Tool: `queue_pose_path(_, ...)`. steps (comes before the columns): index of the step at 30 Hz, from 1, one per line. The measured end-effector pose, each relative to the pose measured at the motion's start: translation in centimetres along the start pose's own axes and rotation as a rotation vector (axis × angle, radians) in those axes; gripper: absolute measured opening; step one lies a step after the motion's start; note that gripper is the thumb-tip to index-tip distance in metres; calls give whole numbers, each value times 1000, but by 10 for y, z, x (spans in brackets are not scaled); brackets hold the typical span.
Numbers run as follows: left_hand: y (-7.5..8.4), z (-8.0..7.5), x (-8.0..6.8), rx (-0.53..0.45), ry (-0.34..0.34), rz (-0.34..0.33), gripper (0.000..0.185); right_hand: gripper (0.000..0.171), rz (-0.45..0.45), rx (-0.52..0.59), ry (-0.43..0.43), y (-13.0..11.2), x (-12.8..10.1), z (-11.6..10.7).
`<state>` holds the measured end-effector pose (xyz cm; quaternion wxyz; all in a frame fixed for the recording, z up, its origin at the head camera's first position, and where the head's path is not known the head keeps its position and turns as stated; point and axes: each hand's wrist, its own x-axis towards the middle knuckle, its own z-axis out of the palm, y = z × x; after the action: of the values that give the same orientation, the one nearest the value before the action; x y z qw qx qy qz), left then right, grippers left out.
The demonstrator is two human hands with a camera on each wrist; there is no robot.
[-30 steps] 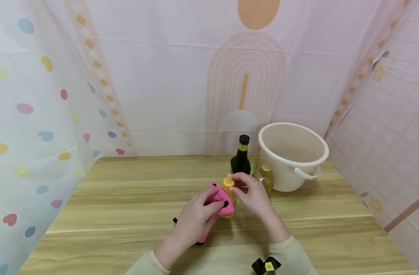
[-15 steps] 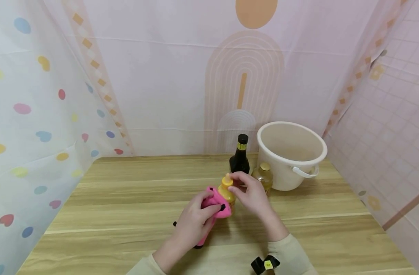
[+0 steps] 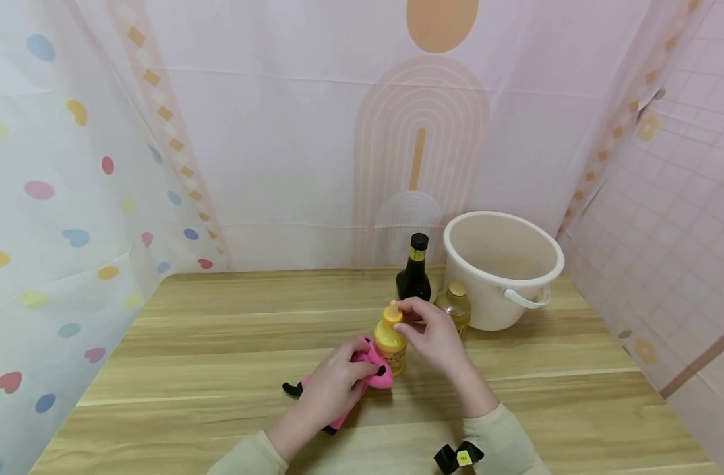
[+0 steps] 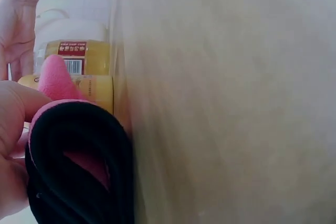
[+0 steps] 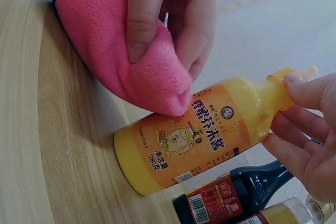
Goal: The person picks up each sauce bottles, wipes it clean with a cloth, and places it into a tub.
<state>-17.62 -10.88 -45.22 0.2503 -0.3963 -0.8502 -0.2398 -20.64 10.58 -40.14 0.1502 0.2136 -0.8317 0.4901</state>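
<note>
Two hands at one yellow squeeze bottle

One yellow squeeze bottle (image 3: 390, 341), upright on the wooden table (image 3: 219, 356), frame centre. Right hand (image 3: 431, 333) pinches its nozzle tip. Left hand (image 3: 332, 386) grips a pink cloth (image 3: 370, 369) with black edging, pressed against the bottle's lower side. Behind: dark sauce bottle (image 3: 415, 274), clear oil bottle (image 3: 455, 305), cream bucket (image 3: 503, 264) at right.
</note>
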Motion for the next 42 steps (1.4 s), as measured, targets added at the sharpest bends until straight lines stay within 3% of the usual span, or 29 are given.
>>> queue_pose_path(20, 1, 1, 12, 48, -306, -170, 26, 25, 36, 7, -3, -1, -1, -2)
queue_pose_path(26, 0, -1, 16, 57, -380, -181, 24, 27, 27, 5, 11, 0, -1, -1)
queue_pose_path(31, -1, -2, 17, 62, -403, -186, 25, 26, 17, -1, 5, 1, -1, 0)
queue_pose_path(37, 1, -1, 18, 70, -381, -147, 23, 25, 35, -22, 22, 1, -3, -2)
queue_pose_path(42, -7, -3, 20, -21, -373, -107, 22, 26, 22, -28, 24, 1, -1, -2)
